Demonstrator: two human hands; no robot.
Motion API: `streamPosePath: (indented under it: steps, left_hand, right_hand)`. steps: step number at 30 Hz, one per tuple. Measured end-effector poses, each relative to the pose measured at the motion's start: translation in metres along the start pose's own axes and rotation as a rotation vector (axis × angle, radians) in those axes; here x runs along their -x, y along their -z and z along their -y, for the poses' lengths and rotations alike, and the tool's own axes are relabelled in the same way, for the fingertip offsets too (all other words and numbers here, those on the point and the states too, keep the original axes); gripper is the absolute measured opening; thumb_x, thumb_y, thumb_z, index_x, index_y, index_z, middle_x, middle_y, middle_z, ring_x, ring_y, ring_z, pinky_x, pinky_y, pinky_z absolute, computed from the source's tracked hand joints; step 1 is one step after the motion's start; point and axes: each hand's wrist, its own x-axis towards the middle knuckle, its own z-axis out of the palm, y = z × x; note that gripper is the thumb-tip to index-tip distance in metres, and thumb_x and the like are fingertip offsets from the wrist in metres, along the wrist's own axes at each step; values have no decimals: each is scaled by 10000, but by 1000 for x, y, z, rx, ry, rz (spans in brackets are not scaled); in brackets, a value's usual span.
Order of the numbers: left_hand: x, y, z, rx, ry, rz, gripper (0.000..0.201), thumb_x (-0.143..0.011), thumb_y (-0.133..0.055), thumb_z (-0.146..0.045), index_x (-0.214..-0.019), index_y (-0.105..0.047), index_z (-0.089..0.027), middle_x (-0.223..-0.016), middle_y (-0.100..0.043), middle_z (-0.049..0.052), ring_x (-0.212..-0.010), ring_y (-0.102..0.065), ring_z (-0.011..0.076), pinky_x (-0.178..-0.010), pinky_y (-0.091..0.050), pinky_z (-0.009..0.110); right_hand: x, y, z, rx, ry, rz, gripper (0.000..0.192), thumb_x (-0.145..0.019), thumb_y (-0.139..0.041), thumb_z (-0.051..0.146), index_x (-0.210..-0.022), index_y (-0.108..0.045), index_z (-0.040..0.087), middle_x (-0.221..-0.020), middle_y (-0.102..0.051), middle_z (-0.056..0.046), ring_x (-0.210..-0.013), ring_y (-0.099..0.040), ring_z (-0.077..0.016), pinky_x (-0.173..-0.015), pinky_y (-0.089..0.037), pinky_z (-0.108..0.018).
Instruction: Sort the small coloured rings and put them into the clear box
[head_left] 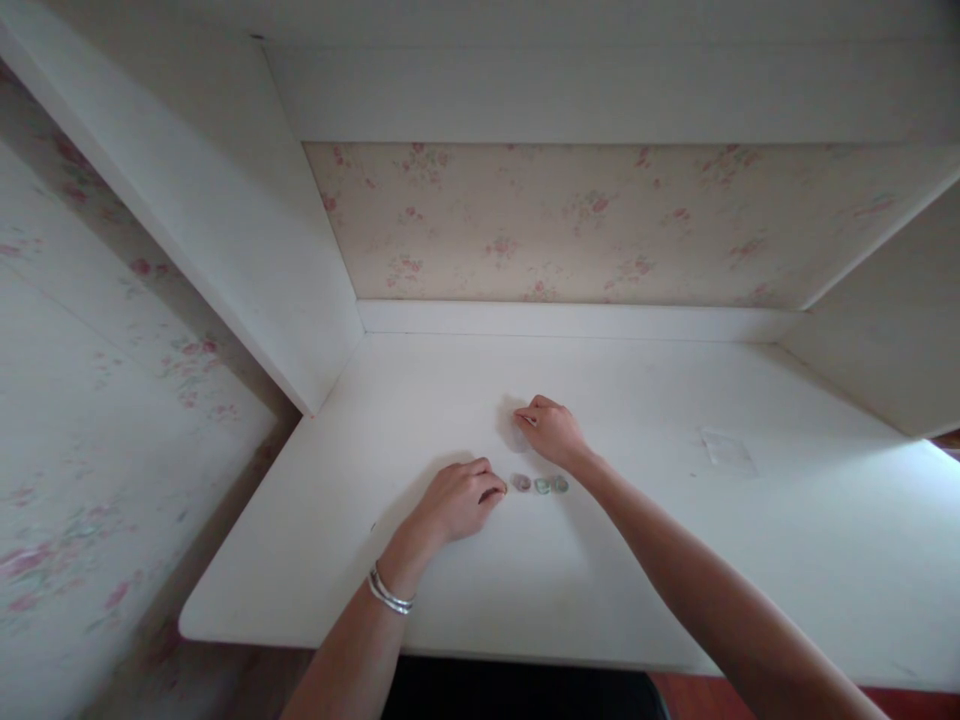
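Head camera is showing a person lining up small glass pebbles (541, 484) on a white desk (675, 560), left hand (457, 500) curling its grip onto the row's end, right hand (553, 430) pinching something unclear just behind, needing careful placing next.

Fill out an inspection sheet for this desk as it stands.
Surface: white desk, bare over most of its top.
Job's things: three small glass pebbles in a row between the hands; a pale piece under the right fingertips, unclear.
Clutter: a clear flat packet to the right.
Hands: left hand curled beside the row, bangles on its wrist; right hand curled, fingertips down.
Cables: nothing seen.
Surroundings: floral wallpaper, white shelf panels.
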Motion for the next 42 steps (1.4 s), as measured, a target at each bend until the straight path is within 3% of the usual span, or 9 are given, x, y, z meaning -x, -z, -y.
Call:
streamPosePath:
  steps: [8,14,18,26,32,37,42]
  left_hand:
    - [-1,1,-3,21,17,8,224,-912,-440,-267,-880,-654,-207,-903,-619,22,-769,-570,138,-745,-421,268]
    - [-4,-4,2,251,103,-65,190,-897,-463,-268,-854,-629,-187,-871,-590,24,-748,-563,131,-714,-435,250]
    - [-9,-7,8,399,184,-151,208,-898,-455,-273,-838,-624,-169,-857,-580,33,-776,-561,132,-718,-439,244]
    - [-16,-8,8,400,273,-271,316,-902,-443,-402,-847,-635,-157,-793,-569,22,-706,-516,129,-669,-419,243]
    - [-35,-7,2,320,287,-328,267,-894,-462,-356,-872,-640,-159,-778,-560,22,-670,-498,127,-649,-419,243]
    - [-72,0,-8,182,229,-352,221,-888,-462,-285,-879,-650,-169,-807,-588,32,-721,-530,138,-694,-434,254]
    - [-103,-3,-4,63,273,-337,193,-866,-486,-235,-866,-670,-177,-887,-627,48,-791,-571,152,-759,-448,270]
  right_hand:
    - [24,7,-11,-251,-102,-202,268,-872,-491,352,-879,-735,242,-760,-595,-9,-652,-545,-115,-631,-385,-234]
    - [62,-1,-7,-285,-58,-311,294,-901,-464,370,-880,-715,219,-734,-596,-15,-635,-525,-123,-648,-380,-262]
    - [81,-3,0,-151,137,-261,263,-913,-467,300,-859,-712,220,-720,-606,-21,-697,-539,-129,-739,-326,-298]
    - [92,9,30,-15,431,-68,228,-916,-455,257,-862,-675,228,-750,-579,-19,-722,-490,-135,-716,-242,-321]
    - [91,-4,36,37,455,-47,220,-905,-472,245,-767,-636,198,-760,-576,-25,-733,-471,-145,-701,-228,-334]
    - [91,-8,33,47,442,-24,202,-903,-473,206,-776,-630,193,-764,-577,-26,-730,-472,-146,-692,-235,-330]
    - [92,-4,31,40,458,14,142,-878,-505,177,-828,-636,202,-791,-582,-27,-736,-476,-150,-702,-252,-322]
